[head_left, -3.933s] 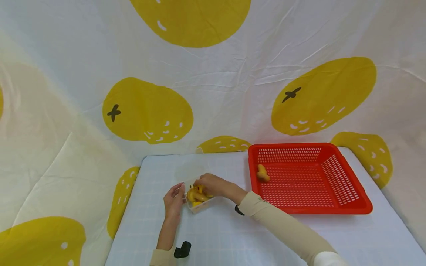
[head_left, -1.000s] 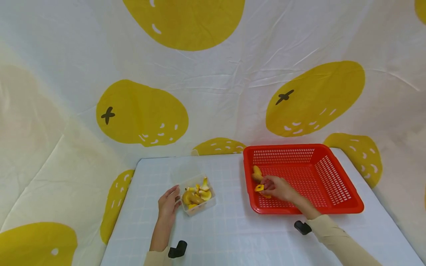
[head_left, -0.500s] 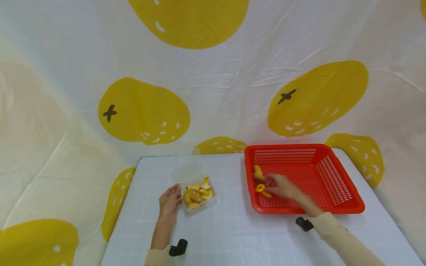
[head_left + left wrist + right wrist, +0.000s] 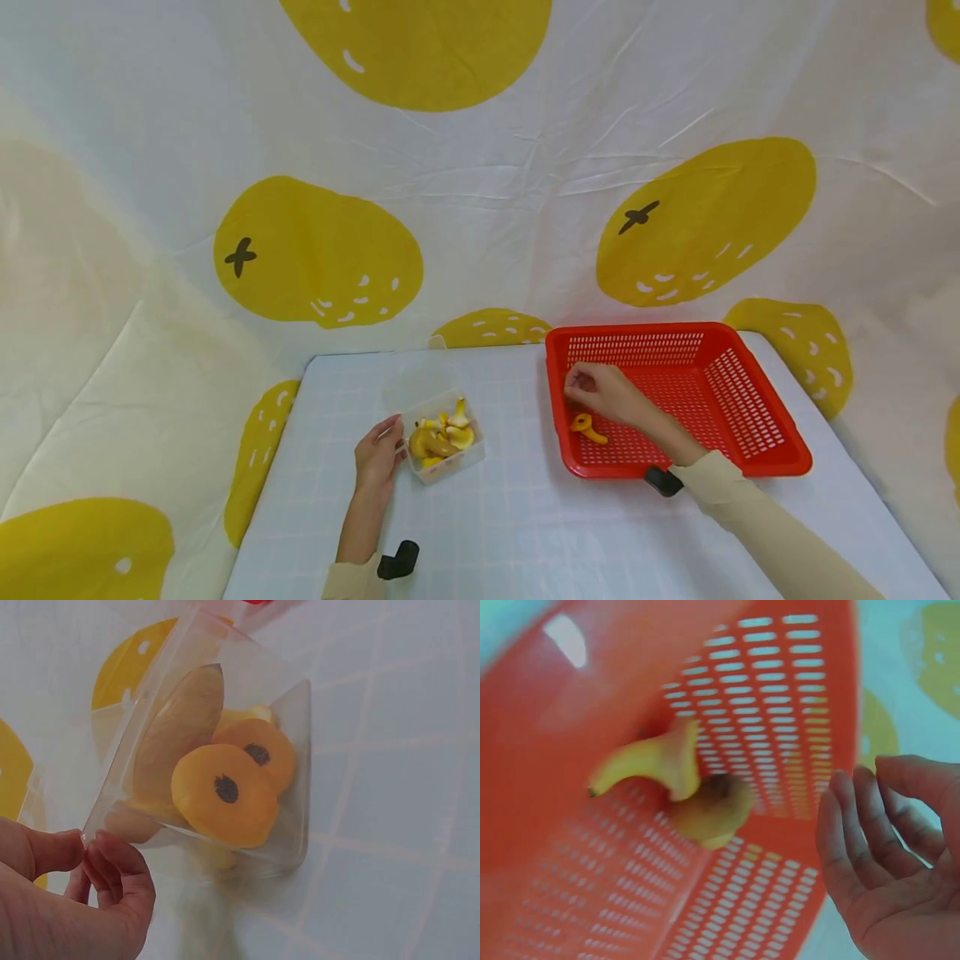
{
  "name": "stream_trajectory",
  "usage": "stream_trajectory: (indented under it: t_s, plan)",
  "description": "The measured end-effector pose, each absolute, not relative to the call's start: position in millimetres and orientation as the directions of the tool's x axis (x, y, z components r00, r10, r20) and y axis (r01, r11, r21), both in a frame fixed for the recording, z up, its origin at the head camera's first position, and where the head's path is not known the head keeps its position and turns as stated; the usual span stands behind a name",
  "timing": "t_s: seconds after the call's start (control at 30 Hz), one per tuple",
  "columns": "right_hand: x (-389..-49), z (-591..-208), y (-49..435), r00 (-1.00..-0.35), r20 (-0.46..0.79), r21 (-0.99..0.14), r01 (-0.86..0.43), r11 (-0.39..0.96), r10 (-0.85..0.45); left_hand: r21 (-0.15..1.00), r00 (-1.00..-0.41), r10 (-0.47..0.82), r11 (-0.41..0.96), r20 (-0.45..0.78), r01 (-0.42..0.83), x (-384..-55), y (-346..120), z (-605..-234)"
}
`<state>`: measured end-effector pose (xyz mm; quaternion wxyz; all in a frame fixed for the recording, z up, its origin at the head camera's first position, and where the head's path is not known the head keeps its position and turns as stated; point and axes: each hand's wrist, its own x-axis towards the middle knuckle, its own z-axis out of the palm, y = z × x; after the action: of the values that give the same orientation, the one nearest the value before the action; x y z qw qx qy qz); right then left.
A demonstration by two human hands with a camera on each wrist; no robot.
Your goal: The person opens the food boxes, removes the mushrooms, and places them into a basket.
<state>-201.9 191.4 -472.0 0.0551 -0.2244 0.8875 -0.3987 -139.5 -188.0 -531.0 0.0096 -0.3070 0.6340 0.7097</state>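
Mushrooms (image 4: 588, 429) number two in one basket (image 4: 693, 400) near the unclenched right hand (image 4: 609, 394); left hand (image 4: 378, 458) pinches one box (image 4: 455, 466).

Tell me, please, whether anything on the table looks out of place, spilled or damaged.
Nothing stands out: the clear container stands upright on the table, the mushroom-like pieces in view lie inside it or the red basket, and I see no spill or damage.

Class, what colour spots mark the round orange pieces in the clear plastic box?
Blackish spots, clearest in the left wrist view.
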Motion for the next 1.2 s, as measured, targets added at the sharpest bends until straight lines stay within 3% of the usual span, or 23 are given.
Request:
stream_trajectory:
  t_s: [0.4,0.77,1.2]
  plan:
    - [-210.5,-456.8,151.2,-0.863,0.085,-0.754,-0.382,0.534,-0.499,0.897,-0.804,-0.398,-0.169,-0.441,-0.409,-141.2,-187.6,-532.1]
    - [-217.6,-463.0,104.5,-0.795,0.118,-0.753,-0.462,0.469,-0.594,0.897,-0.803,-0.400,-0.172,-0.442,-0.408,-141.8,-186.6,-531.9]
    - [-210.6,-475.4,58.5,-0.746,0.053,-0.797,-0.432,0.422,-0.664,0.910,-0.814,-0.406,-0.166,-0.415,-0.381,-141.1,-184.1,-532.7]
